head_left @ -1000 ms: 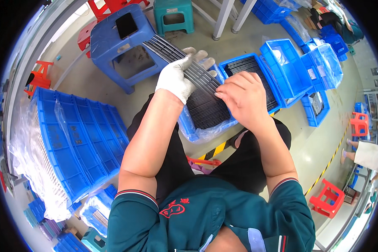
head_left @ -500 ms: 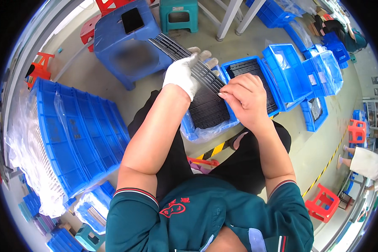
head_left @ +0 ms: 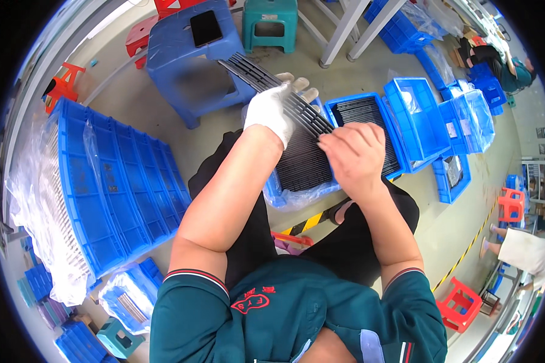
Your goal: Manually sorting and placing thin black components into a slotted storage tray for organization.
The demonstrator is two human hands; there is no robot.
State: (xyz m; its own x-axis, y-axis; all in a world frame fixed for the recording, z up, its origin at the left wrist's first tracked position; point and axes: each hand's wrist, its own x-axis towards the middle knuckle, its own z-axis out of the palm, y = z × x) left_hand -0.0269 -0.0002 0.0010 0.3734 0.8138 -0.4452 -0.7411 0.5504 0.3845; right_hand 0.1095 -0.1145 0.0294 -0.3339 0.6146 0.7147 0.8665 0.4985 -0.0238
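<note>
My left hand (head_left: 272, 112), in a white glove, supports a bundle of several thin black strips (head_left: 252, 73), with its fingers showing past the far side. The strips slant from the upper left down to my bare right hand (head_left: 354, 154). Its curled fingers pinch the lower right end of the bundle. Below my hands, a blue bin (head_left: 292, 197) lined with clear plastic holds rows of like black strips (head_left: 303, 160). A second blue bin (head_left: 378, 100) with more black strips stands just to the right.
A blue stool (head_left: 169, 51) with a black phone (head_left: 206, 28) on it stands ahead, beside a green stool (head_left: 270, 15). Stacked blue bins (head_left: 118, 187) rise at my left. An emptier blue bin (head_left: 421, 115) tilts at the right. Another person (head_left: 502, 66) is at the far right.
The view has shifted slightly, so most things sit a little farther right. My hands keep hold of the strips; the right fingers are curled further over their lower end.
</note>
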